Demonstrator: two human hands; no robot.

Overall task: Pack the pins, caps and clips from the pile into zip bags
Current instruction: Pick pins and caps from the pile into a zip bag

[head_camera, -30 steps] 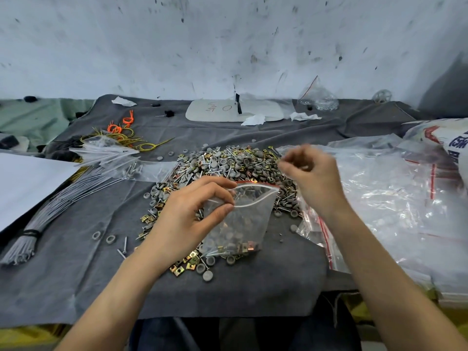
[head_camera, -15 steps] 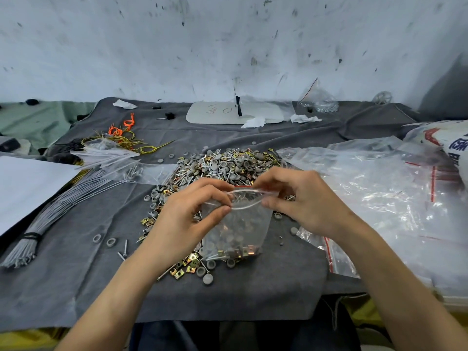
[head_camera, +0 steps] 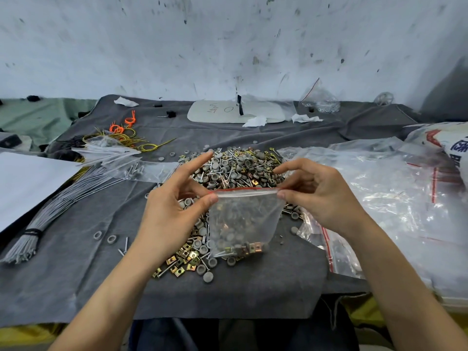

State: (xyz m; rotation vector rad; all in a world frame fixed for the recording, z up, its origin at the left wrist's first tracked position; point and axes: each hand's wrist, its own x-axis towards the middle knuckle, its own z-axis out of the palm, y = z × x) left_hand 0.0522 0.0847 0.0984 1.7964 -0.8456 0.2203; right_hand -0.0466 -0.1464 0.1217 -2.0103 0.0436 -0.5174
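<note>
A small clear zip bag (head_camera: 243, 221) with a red strip along its top hangs above the table, part-filled with grey caps, pins and brass clips. My left hand (head_camera: 172, 211) pinches its top left corner between thumb and fingers. My right hand (head_camera: 316, 196) pinches the top right corner, and the strip is stretched flat between both hands. Behind and under the bag lies the pile (head_camera: 235, 168) of grey caps, metal pins and brass clips on the grey cloth (head_camera: 76, 274). Several brass clips (head_camera: 182, 262) lie loose at the pile's near edge.
A heap of clear zip bags (head_camera: 379, 198) covers the right side, with a printed sack (head_camera: 450, 145) behind it. A bundle of grey rods (head_camera: 50, 206), a white sheet (head_camera: 25, 181) and yellow and orange ties (head_camera: 121, 133) lie left. A white plate (head_camera: 235, 112) sits at the back.
My right hand came down from above the pile to the bag's mouth and took its right corner. The mouth, open before, is now pulled flat between both hands.
</note>
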